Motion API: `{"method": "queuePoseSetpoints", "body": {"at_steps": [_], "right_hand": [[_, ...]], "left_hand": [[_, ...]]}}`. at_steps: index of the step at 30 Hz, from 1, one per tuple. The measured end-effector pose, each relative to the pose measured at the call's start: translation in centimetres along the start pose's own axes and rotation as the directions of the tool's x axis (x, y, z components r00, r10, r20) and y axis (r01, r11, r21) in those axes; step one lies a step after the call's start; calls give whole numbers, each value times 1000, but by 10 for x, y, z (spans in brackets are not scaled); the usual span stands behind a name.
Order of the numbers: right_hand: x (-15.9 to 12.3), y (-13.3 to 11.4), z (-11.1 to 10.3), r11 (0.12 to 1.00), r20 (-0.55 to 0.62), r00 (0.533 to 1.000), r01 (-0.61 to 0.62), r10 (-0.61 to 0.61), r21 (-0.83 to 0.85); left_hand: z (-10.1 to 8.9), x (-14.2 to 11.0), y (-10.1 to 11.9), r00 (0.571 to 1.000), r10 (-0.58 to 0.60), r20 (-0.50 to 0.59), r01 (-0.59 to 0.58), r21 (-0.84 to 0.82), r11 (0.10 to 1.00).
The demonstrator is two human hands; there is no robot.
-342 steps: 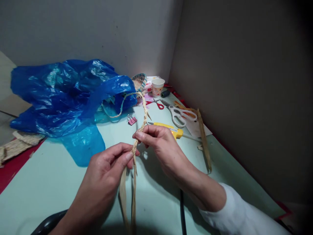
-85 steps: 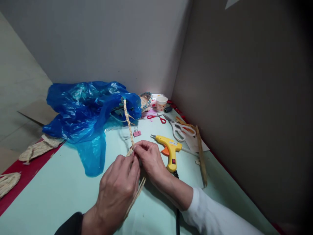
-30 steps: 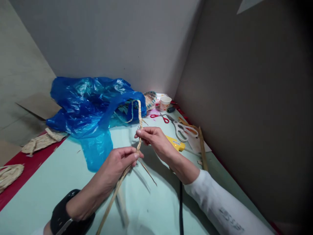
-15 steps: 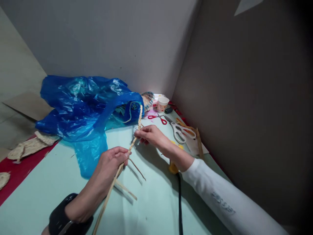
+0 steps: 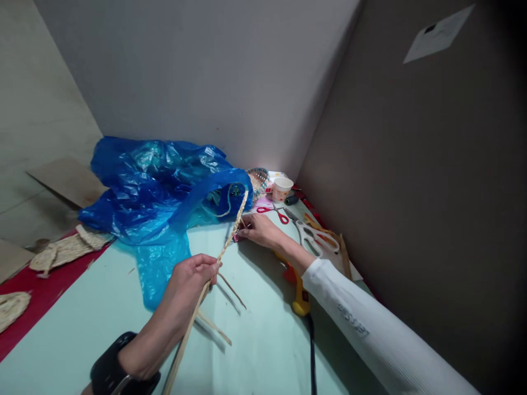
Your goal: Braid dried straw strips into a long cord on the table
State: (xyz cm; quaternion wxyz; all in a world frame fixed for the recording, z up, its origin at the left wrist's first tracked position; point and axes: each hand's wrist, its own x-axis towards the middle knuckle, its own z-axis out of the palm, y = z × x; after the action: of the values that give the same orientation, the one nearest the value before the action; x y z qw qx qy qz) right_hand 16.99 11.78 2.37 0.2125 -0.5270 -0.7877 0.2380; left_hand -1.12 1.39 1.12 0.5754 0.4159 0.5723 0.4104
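Observation:
My left hand (image 5: pixel 197 274) pinches a braid of pale straw (image 5: pixel 236 226). The braided end points up and away toward the blue bag, while long loose strands (image 5: pixel 183 348) run back below the hand and two shorter strands stick out to the right. My right hand (image 5: pixel 257 229) is just right of the braid, fingers curled together near the tabletop. A small pinkish object (image 5: pixel 236 237) shows at its fingertips, too small to name. Under my right forearm lies a yellow glue gun (image 5: pixel 301 302) with a black cord, partly hidden.
A crumpled blue plastic bag (image 5: pixel 164 186) fills the back left. Behind stand a woven basket (image 5: pixel 259 181) and a paper cup (image 5: pixel 282 189). Red-handled scissors (image 5: pixel 282 218) and white-handled scissors (image 5: pixel 317 237) lie at right. Woven straw pieces (image 5: pixel 69 249) rest on the left edge.
My right hand has let go of the braid and moved slightly right of it, down toward the tabletop. My left hand keeps its hold. The view has shifted a little.

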Motion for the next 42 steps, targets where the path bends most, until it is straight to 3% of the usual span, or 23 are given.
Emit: {"method": "queuePoseSetpoints", "body": {"at_steps": [4, 9, 13, 15, 18, 20, 27, 31, 42], "right_hand": [[-2, -2, 4, 997, -90, 996, 16, -9, 76], [-10, -2, 2, 959, -230, 972, 21, 46, 284], [-33, -5, 0, 904, -198, 979, 34, 56, 427], [-49, -10, -1, 832, -154, 984, 11, 89, 554], [-68, -21, -2, 595, -14, 989, -78, 149, 800], [-74, -25, -5, 510, 67, 989, -125, 130, 851], [-70, -18, -7, 496, 144, 988, -149, 48, 856], [-68, -15, -3, 526, 103, 995, -97, 19, 845], [-66, -22, -1, 462, -17, 993, -41, 121, 886]], "left_hand": [[2, 1, 1, 1000, 1, -14, -1, -11, 1000], [0, 2, -1, 1000, 9, 5, -9, -54, 999], [-1, -3, 3, 999, 10, 34, -8, -80, 997], [-1, -7, 5, 999, 15, 35, -12, -86, 996], [0, -11, 6, 999, 18, 47, -15, -72, 997], [1, -13, 6, 998, 11, 57, -8, -50, 999], [4, -10, 5, 995, 97, 6, -97, 114, 989], [3, -7, 4, 991, 131, 2, -129, 183, 975], [4, -7, 4, 989, 147, 9, -145, 234, 962]]}}
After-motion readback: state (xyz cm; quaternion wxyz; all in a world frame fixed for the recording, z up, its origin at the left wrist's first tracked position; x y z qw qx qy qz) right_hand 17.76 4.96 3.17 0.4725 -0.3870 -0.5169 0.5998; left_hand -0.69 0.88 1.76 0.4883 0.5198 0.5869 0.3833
